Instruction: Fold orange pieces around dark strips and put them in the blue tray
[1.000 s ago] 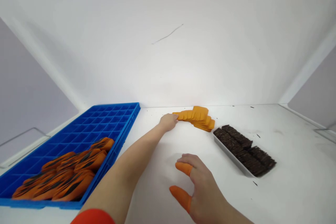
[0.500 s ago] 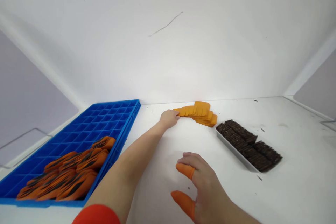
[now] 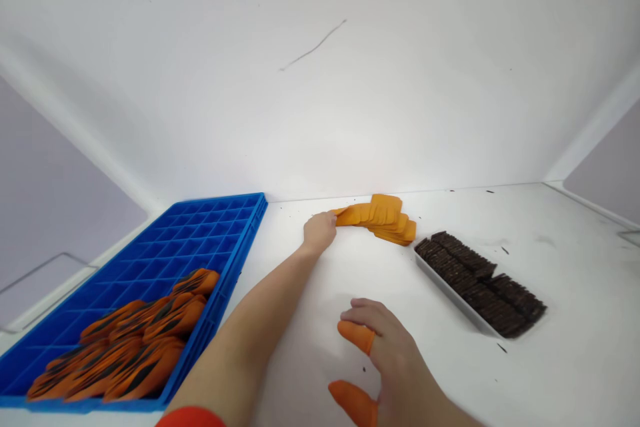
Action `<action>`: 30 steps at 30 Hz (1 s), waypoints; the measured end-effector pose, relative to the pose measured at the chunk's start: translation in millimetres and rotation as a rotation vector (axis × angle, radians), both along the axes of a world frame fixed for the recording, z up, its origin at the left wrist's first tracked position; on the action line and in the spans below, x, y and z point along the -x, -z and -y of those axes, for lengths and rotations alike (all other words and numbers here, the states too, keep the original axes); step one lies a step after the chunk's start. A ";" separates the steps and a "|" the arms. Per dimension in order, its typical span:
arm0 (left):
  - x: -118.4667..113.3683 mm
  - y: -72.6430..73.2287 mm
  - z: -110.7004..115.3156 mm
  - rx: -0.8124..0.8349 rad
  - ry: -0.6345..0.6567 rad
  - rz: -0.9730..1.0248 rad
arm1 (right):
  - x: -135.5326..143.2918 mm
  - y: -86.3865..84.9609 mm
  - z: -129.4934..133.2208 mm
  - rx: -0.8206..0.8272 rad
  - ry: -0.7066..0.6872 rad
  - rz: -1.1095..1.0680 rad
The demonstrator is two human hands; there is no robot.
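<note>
My left hand reaches to the far part of the white table, its fingers closed on the left end of a fanned row of yellow-orange pieces. The piece at that end looks slightly lifted. Nearer the camera, my right hand hovers over the table with thumb and fingers apart and nothing between them. Orange covers sit on its thumb and one finger. To the right lies a white tray holding rows of thin dark brown pieces.
A blue divided crate stands at the left, with bundles of orange and black pieces in its near compartments. A white wall rises behind the table. Small dark scraps lie around the tray.
My left hand has drawn slightly left and toward the camera, with the end yellow-orange piece raised a little. My right hand keeps its spread pose. The view has shifted slightly.
</note>
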State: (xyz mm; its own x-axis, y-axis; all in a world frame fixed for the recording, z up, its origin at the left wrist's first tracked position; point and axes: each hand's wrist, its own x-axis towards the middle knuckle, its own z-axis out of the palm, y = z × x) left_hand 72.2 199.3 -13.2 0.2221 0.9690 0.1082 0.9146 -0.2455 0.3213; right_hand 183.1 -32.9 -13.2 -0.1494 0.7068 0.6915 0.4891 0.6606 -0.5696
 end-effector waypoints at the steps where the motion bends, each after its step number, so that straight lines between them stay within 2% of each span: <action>1: 1.2 -2.3 0.9 -0.015 -0.036 0.040 | -1.1 -2.9 -0.2 -0.007 0.020 0.020; 5: 7.3 -15.5 8.8 -0.042 -0.143 0.244 | -3.5 -9.2 -4.8 -0.064 0.160 0.086; 8: 9.3 -25.8 22.8 0.001 -0.140 0.425 | -4.8 -6.8 -10.6 -0.028 0.265 0.062; 11: 9.7 -34.3 48.2 0.085 -0.080 0.602 | -7.7 -1.8 -15.6 0.096 0.359 0.000; 16: 19.4 -42.7 109.7 0.242 0.024 0.814 | -13.1 -0.7 -20.2 0.403 0.463 -0.214; 18: 26.7 -43.2 133.9 0.324 0.073 0.902 | -13.7 -4.6 -19.8 0.480 0.419 -0.285; 23: 43.1 -39.1 174.7 0.469 0.153 1.017 | -9.4 -17.0 -10.5 0.625 0.147 -0.381; 30: 52.2 -24.7 185.2 0.513 0.155 1.008 | 0.3 -17.0 -0.8 0.615 0.109 -0.316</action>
State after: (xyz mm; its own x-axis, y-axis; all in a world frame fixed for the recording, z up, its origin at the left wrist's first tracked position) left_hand 20.0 14.1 11.4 0.3798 0.9201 -0.0953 0.1550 0.0383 0.9872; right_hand 182.8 -32.1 3.8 0.0867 0.9833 0.1601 0.2839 0.1296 -0.9500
